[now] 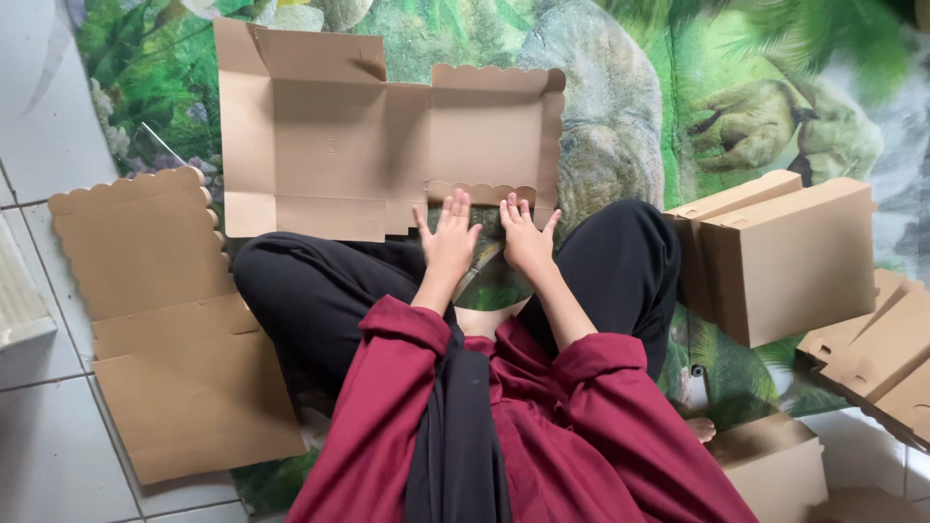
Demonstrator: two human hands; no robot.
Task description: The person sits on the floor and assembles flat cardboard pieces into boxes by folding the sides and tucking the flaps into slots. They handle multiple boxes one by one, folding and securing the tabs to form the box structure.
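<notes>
Head view: my left hand (448, 237) is spread flat, fingers extended and slightly apart, palm down on the near scalloped flap of the flat cardboard box blank (387, 145). My right hand (526, 235) is equally flat and open, just beside the left, pressing the same flap edge. Neither hand grips anything; both only press down.

The box blank lies unfolded directly ahead of my crossed legs, its long axis running left to right, with the scalloped flaps on its right-hand section and the plain panels toward the left. One corner tab at the far left stands slightly raised.

The blank rests on a green printed floor mat (620, 107) showing foliage and a dinosaur. A stack of further flat blanks (165, 320) lies on the white tiled floor (39, 97) to my left. Assembled closed boxes (785, 257) stand to my right, with more cardboard pieces (877, 358) beyond them
</notes>
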